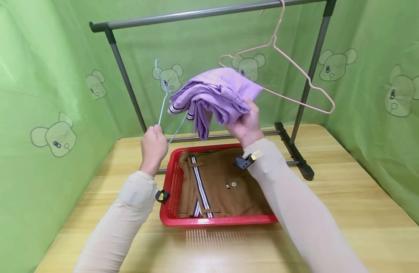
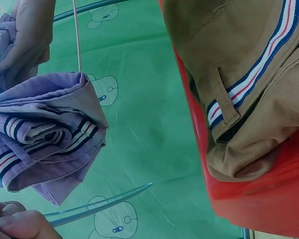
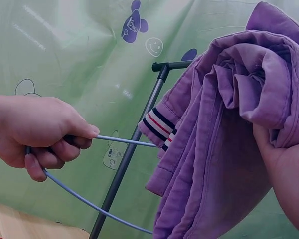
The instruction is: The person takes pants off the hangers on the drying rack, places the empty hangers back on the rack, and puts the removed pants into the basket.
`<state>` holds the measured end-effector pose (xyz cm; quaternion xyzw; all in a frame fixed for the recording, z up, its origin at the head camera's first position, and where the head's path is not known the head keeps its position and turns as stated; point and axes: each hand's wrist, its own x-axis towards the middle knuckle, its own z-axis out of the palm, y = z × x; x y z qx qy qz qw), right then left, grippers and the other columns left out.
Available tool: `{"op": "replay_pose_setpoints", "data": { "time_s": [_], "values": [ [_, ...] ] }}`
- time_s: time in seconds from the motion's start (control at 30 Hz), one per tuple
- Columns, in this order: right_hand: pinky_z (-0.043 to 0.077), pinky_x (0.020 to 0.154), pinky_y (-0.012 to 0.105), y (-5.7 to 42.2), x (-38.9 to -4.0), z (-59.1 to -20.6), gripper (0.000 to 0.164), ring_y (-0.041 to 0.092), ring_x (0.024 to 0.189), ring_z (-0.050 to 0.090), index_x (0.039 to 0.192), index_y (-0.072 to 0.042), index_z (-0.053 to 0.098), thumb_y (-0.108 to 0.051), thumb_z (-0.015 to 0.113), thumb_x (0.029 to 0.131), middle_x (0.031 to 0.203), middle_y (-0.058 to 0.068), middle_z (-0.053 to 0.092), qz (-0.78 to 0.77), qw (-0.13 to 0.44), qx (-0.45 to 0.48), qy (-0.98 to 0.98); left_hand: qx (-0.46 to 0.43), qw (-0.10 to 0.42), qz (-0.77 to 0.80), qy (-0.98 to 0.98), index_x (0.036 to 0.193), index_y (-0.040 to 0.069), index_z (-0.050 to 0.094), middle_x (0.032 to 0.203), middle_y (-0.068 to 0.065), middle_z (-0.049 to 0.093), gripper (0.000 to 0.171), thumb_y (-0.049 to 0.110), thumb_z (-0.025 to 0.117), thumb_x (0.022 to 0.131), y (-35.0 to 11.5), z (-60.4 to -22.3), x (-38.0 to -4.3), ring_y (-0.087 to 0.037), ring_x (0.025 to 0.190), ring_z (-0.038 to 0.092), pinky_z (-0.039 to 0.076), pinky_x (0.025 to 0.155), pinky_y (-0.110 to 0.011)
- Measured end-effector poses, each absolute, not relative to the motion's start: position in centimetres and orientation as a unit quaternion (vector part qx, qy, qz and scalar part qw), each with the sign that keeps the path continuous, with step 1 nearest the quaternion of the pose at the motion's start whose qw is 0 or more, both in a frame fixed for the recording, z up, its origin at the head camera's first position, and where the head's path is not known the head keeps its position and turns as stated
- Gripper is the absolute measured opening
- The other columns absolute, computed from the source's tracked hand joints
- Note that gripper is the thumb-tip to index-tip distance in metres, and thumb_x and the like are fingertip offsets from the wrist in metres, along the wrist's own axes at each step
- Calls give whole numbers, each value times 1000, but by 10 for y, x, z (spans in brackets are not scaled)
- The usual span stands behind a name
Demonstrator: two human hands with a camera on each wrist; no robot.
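Note:
My left hand [image 1: 154, 146] grips a light blue wire hanger [image 1: 162, 107] by one end, its hook pointing up. In the right wrist view, the fingers curl round the hanger's wires [image 3: 79, 195]. My right hand [image 1: 245, 125] holds folded, bunched purple trousers [image 1: 217, 91] up in the air, its fingers partly hidden by the cloth. A striped inner waistband [image 2: 72, 139] shows on the trousers in the left wrist view. The hanger's far part passes behind the purple cloth; whether they touch I cannot tell.
Below the hands, a red basket [image 1: 229, 220] on the wooden table [image 1: 352, 212] holds brown trousers [image 1: 212, 182] with a striped waistband. A pink hanger [image 1: 292, 62] hangs from the grey rack [image 1: 195, 15] behind. Green curtains [image 1: 25, 94] surround the table.

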<state>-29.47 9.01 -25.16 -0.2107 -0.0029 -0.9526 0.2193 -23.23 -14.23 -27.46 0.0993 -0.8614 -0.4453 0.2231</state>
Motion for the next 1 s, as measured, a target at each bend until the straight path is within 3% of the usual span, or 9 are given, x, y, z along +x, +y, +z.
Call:
{"op": "replay_pose_setpoints", "data": {
  "time_s": [0.77, 1.0],
  "values": [
    [50, 86, 54, 95, -288, -262, 51, 46, 107, 59, 117, 11, 47, 6, 60, 68, 117, 32, 57, -948, 237, -207, 33, 106, 201, -453, -862, 92, 3, 51, 78, -11, 48, 37, 29, 29, 106, -146, -272, -233, -24, 67, 44, 40, 59, -33],
    [48, 84, 49, 92, -282, -267, 47, 40, 106, 58, 113, 10, 51, 5, 63, 67, 116, 29, 59, -944, 243, -213, 68, 110, 217, -440, -865, 92, 2, 53, 79, -12, 49, 37, 29, 31, 106, -149, -272, -232, -26, 70, 46, 40, 62, -35]
  ]
}}
